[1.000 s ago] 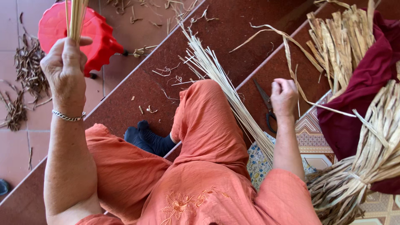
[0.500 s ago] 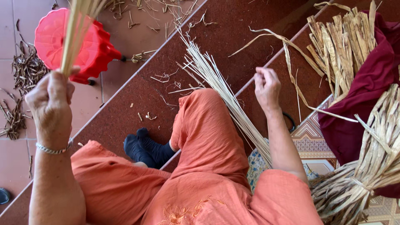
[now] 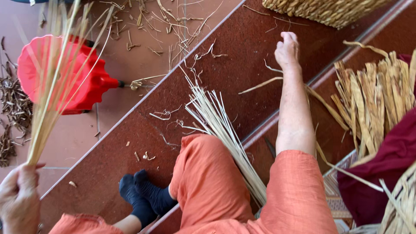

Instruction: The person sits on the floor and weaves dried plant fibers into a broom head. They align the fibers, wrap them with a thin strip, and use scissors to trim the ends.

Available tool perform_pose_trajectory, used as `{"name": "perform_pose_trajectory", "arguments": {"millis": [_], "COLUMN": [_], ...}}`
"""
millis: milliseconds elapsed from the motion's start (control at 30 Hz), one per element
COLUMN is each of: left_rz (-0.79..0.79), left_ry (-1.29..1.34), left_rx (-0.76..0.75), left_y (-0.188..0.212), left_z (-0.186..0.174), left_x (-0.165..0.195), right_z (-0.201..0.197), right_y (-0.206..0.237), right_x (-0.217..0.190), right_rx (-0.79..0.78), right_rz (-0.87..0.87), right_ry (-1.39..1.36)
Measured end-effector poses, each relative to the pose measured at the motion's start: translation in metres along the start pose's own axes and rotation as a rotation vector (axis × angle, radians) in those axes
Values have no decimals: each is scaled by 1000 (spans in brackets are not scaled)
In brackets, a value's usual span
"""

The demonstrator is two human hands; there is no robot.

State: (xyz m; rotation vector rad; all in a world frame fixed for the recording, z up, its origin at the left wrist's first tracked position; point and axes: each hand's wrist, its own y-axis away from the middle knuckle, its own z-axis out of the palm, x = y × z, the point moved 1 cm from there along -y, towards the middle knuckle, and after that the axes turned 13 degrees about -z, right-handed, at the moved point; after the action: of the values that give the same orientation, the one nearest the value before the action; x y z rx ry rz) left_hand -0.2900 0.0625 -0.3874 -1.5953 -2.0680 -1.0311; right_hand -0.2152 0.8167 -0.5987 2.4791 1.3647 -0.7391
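Note:
My left hand (image 3: 19, 197) at the lower left grips a bundle of thin pale straw stalks (image 3: 52, 86) that fans upward. My right hand (image 3: 287, 50) is stretched far forward over the dark red step, fingers loosely curled with nothing visibly in them, close to a loose pale strip (image 3: 260, 85) and just below a woven basket (image 3: 323, 11). A second sheaf of thin stalks (image 3: 225, 134) lies across my orange-clad knee (image 3: 208, 182) and the step.
A red plastic stool (image 3: 91, 84) stands on the tiled floor at the left among dry scraps. Flat dried leaf strips (image 3: 368, 104) and a dark red cloth (image 3: 381, 173) lie at the right. My feet in dark socks (image 3: 143, 197) rest on the step.
My right arm has reached forward from beside my knee toward the basket. My left hand with its stalk bundle has dropped lower and leftward. The view has tilted forward.

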Motion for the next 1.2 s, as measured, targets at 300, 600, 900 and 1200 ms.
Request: {"name": "perform_pose_trajectory", "arguments": {"millis": [300, 600, 900, 1200], "left_rz": [-70, -28, 22, 180], "left_ry": [-112, -140, -118, 174], "left_rx": [26, 19, 11, -61], "left_y": [-71, -66, -34, 1], "left_z": [30, 49, 54, 55], "left_x": [-64, -68, 1, 88], "right_z": [25, 42, 16, -81], "right_y": [-88, -80, -41, 24], "right_x": [78, 118, 95, -10], "right_rx": [-103, -13, -1, 93], "right_rz": [258, 223, -36, -353], "right_ry": [231, 256, 95, 236]}}
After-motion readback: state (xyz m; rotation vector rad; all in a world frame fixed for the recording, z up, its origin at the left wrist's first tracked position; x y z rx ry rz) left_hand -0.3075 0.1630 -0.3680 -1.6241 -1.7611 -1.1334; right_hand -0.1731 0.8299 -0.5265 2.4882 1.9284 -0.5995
